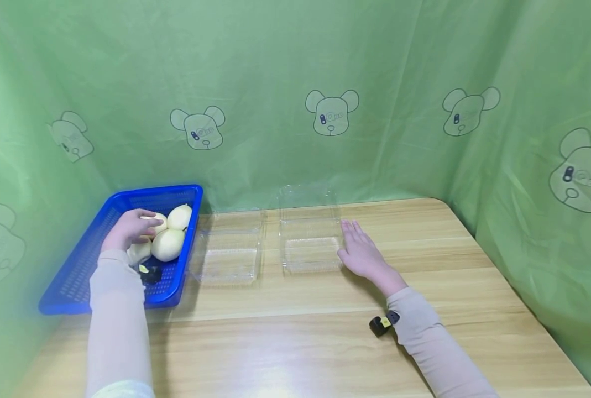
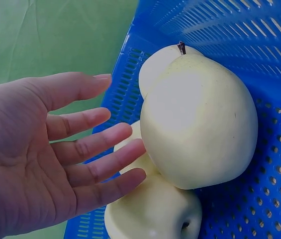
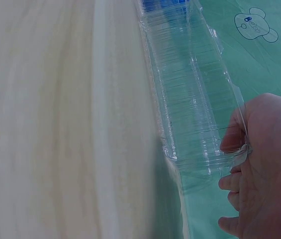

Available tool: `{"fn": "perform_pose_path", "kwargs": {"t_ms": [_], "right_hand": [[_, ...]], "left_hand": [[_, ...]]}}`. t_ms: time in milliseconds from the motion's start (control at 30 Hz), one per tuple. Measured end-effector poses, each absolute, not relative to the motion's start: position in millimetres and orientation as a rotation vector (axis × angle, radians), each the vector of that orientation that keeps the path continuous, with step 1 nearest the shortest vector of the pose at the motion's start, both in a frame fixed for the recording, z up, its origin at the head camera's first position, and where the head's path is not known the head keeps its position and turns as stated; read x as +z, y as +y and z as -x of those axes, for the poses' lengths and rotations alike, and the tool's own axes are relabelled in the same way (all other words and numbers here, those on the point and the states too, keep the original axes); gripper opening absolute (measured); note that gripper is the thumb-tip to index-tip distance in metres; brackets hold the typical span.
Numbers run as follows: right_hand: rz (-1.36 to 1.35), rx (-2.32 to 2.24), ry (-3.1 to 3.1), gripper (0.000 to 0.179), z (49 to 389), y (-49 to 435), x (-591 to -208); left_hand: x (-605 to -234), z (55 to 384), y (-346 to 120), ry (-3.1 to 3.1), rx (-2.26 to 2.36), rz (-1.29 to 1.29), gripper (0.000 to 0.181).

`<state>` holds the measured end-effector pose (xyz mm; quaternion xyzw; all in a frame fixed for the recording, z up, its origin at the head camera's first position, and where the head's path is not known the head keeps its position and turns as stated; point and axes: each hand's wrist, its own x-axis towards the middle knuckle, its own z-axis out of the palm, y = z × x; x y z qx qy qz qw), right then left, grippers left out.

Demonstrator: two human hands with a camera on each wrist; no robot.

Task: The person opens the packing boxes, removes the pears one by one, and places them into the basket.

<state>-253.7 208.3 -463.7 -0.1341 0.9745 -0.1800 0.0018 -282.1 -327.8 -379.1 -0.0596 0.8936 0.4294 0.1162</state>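
Observation:
Several pale yellow pears (image 1: pixel 168 245) lie in a blue plastic basket (image 1: pixel 68 290) on the left of the table. My left hand (image 1: pixel 130 229) is over the basket, its fingers spread and nearly straight. In the left wrist view, the fingertips reach close beside a large pear (image 2: pixel 200 124), and the palm holds nothing. My right hand (image 1: pixel 362 254) lies at the right side of an open clear plastic container (image 1: pixel 310 257), fingers extended. In the right wrist view, its thumb (image 3: pixel 234 137) is at the container's corner; the exact contact is hard to tell.
A second open clear container (image 1: pixel 229 265) stands between the basket and the first one. The wooden table (image 1: pixel 275 342) ends at a green curtain (image 1: pixel 265 66) printed with bear heads, which surrounds the back and sides. Both wrists wear small black cameras.

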Motion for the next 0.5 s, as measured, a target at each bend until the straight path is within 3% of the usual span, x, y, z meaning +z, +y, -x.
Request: {"fn": "perform_pose_path", "kwargs": {"t_ms": [500], "right_hand": [[0.425, -0.568, 3.062, 0.071, 252.4, 208.1, -462.3]], "left_hand": [[-378.1, 283.6, -332.5, 2.759, 1.518, 0.329, 0.076]]}}
